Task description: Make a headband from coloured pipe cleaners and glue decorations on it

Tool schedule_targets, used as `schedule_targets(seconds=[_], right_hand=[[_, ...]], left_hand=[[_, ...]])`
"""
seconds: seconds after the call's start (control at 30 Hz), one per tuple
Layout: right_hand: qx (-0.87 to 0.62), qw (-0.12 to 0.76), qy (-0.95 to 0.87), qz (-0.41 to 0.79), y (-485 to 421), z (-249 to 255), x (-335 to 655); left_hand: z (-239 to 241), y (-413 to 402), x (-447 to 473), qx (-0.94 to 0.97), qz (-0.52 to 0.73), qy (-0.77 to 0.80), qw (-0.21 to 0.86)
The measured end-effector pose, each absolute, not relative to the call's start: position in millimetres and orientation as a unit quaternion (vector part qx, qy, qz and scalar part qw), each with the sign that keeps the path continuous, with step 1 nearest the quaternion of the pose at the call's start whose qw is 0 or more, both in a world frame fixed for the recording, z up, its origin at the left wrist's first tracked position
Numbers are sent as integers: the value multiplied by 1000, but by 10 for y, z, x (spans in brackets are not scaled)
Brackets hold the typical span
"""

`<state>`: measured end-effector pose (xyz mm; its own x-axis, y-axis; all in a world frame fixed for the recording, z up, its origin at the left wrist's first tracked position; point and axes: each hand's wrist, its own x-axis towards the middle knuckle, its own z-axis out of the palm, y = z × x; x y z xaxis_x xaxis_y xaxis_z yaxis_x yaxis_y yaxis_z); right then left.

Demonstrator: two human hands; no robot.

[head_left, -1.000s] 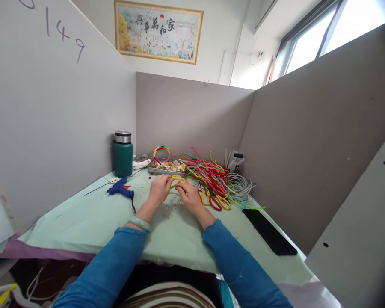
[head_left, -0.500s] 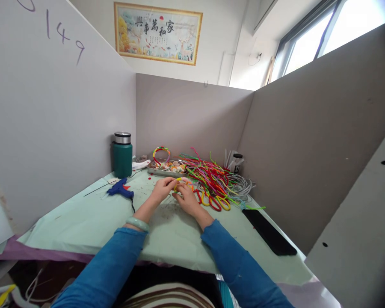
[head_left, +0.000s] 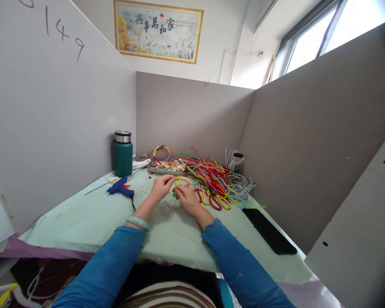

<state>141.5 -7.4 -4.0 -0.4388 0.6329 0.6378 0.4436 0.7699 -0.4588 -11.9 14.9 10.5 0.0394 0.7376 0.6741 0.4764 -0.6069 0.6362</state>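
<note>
Between my two hands is a curved headband [head_left: 183, 179], wrapped in yellow, pale pink and orange pipe cleaners. Closed fingers of my left hand [head_left: 162, 187] pinch its yellow end from the left. My right hand [head_left: 186, 199] is closed at its lower side, and its fingers partly hide the band. A bit of green shows by the right fingertips; I cannot make out what it is. Just right of my right hand lies a heap of coloured pipe cleaners [head_left: 208, 173]. A finished-looking multicoloured headband [head_left: 155, 153] stands in the metal tray behind my hands.
The metal tray [head_left: 167, 173] holds small patches. A blue glue gun [head_left: 121, 187] lies left, before a green bottle [head_left: 123, 158]. Red- and yellow-handled scissors [head_left: 215, 202], grey wire coils [head_left: 240, 186] and a black flat slab [head_left: 269, 231] are on the right. Grey partitions enclose the table.
The right fingers have shifted lower on the headband, so more of its curve shows. My left hand has moved slightly left and still pinches the yellow end.
</note>
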Motion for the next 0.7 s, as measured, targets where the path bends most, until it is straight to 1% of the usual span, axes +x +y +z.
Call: schedule_targets(seconds=[0.23,0.37,0.43,0.57,0.7], right_hand=[[-321,419,-845,86,-168,-15,1380],[-338,427,-838,34,-186,-12,1391],[-347,448,-824,8,-178,-2,1417],[-356,505,-786,-18,-134,31,1491],[-379,546,-747,0,-61,48,1545]], left_hand=[[153,72,-109,741,540,400,-5],[168,36,-116,753,522,391,-83],[152,44,-124,766,498,391,-110],[108,65,-133,798,440,388,-141],[96,55,-113,829,406,363,-129]])
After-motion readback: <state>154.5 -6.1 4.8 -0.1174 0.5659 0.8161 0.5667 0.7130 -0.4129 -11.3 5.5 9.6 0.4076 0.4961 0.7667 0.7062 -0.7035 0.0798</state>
